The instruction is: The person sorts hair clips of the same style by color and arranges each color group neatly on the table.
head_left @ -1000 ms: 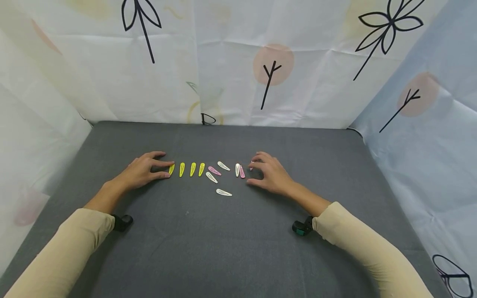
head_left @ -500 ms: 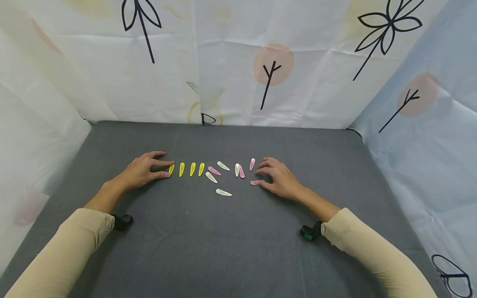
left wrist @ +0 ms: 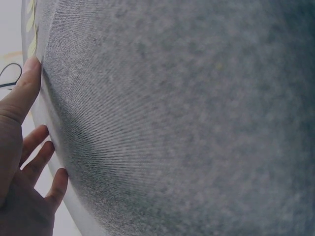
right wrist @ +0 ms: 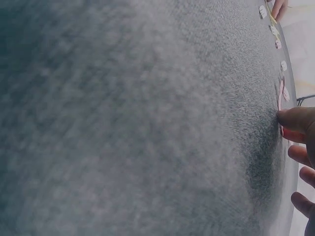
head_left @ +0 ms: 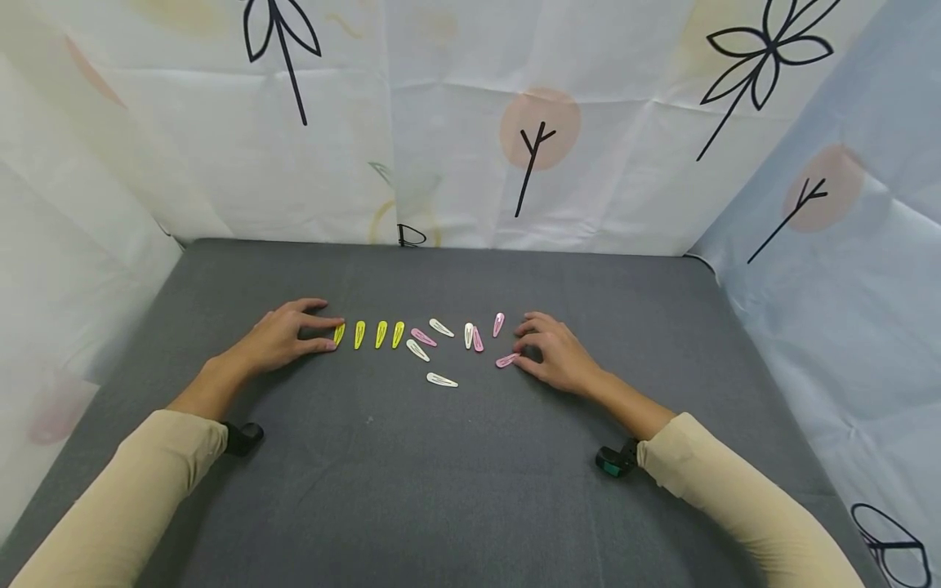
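My left hand (head_left: pixel 283 332) rests on the table at the left end of a row of yellow snap hair clips. Its thumb and index fingertips touch the two ends of the leftmost yellow hair clip (head_left: pixel 339 334), with the fingers fairly straight. On the right, my right hand (head_left: pixel 555 353) pinches a pink hair clip (head_left: pixel 506 360) between thumb and index finger, and the clip lies tilted, its wide end pointing left. In the right wrist view the thumb (right wrist: pixel 294 118) covers part of that clip. Just above it, a second pink hair clip (head_left: pixel 498 324) stands nearly upright in line.
More yellow clips (head_left: pixel 381 334) continue the row. A white clip (head_left: pixel 468 335) and a pink clip (head_left: pixel 478 339) lie side by side. Loose white clips (head_left: pixel 441 380) and another pink clip (head_left: pixel 423 336) lie mid-table. Printed cloth (head_left: pixel 456 163) borders the grey table (head_left: pixel 441 490).
My right hand has drawn back right and toward me, uncovering the upright pink clip; the pinched pink clip has come into view and turned slightly. The left hand has stayed still.
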A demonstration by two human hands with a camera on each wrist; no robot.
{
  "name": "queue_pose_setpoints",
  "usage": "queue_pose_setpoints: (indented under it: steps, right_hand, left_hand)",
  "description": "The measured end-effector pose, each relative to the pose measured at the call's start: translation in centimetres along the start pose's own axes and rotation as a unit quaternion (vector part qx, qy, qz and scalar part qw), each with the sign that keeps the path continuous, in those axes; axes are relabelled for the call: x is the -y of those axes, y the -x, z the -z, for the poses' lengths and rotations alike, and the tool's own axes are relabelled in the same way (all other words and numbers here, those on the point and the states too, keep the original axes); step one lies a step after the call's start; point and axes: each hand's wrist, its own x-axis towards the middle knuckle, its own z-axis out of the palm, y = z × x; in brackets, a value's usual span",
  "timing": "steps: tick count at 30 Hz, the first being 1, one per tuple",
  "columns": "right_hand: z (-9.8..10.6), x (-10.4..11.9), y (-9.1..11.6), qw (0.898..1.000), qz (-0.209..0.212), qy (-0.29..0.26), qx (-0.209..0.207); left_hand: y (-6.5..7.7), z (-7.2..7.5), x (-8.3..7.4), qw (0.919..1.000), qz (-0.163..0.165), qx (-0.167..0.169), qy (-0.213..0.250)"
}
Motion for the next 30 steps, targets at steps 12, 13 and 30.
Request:
queue_pose_setpoints:
  steps: [12,13,30]
  right_hand:
    - [0.1,0.3,1.1,1.0,0.01,-0.012,0.003]
    - [0.1,0.3,1.2,1.0,0.012,-0.012,0.003]
    - [-0.2,0.0,1.2,0.999,0.014,-0.042,-0.012]
  left_hand:
    - [-0.1,0.4,-0.3,0.9999,0.0,0.008,0.01]
    - [-0.1,0.4,-0.3,0.9999,-0.001,0.008,0.012]
    - [-0.1,0.6,-0.5,0.9994,-0.008,0.007,0.031]
